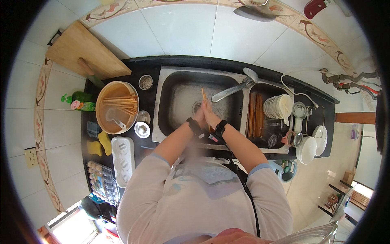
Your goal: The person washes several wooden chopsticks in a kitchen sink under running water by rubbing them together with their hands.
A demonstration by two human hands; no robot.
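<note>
Over the large steel sink basin (178, 100), my left hand (199, 116) and my right hand (210, 114) are pressed palm to palm. Between them they hold a small bundle of wooden chopsticks (203, 92); its upper ends stick out past my fingertips and a lower part shows near my wrists. How many chopsticks there are is hidden by the hands. The metal faucet (228, 92) reaches in from the right, its spout end close to my right fingers. Wet, foamy water covers the basin floor, and the drain (197, 105) is partly behind my hands.
Left of the sink, a large round basin (100, 122) holds water, chopsticks (122, 103) and a spoon. The smaller right basin holds chopsticks (255, 114), stacked white dishes (271, 106) and glassware. White bowls (306, 149) stand farther right; an egg carton (103, 181) lies left.
</note>
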